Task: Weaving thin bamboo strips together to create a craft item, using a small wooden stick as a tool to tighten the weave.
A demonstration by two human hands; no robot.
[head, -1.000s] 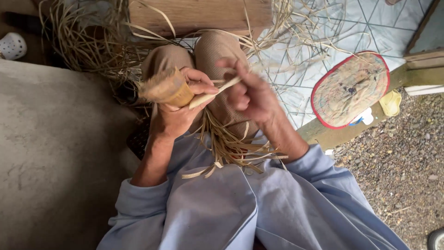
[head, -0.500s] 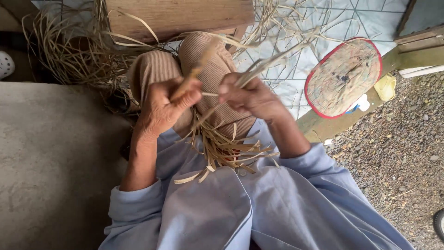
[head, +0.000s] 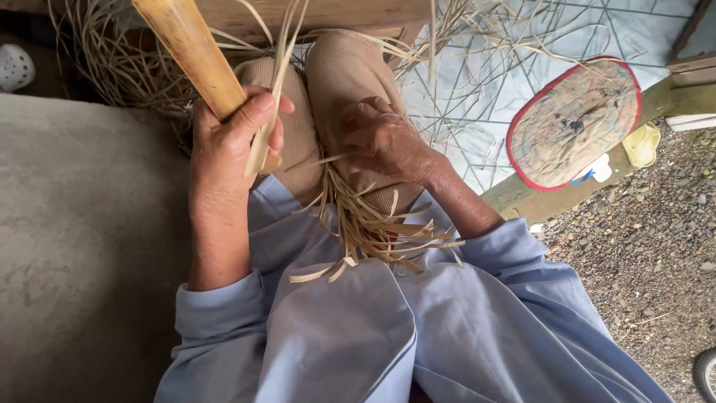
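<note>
My left hand (head: pixel 227 145) grips a thick tan bamboo piece (head: pixel 192 52) that slants up toward the top left, with thin pale strips (head: pixel 270 89) running up past its fingers. My right hand (head: pixel 384 138) rests on my right knee, fingers curled around the ends of thin strips; whether it also holds a tool is hidden. A bundle of bamboo slivers (head: pixel 373 231) lies across my lap between the knees and the blue shirt.
A round woven fan with a red rim (head: pixel 573 123) lies at the right on a tiled floor. Loose strips (head: pixel 119 67) pile up at top left beside a wooden plank (head: pixel 335 11). Grey concrete (head: pixel 74 246) is left, gravel (head: pixel 656 246) right.
My left hand has lifted the bamboo piece up and to the left, so it now stands out long. My right hand has dropped onto the knee. The view has come closer.
</note>
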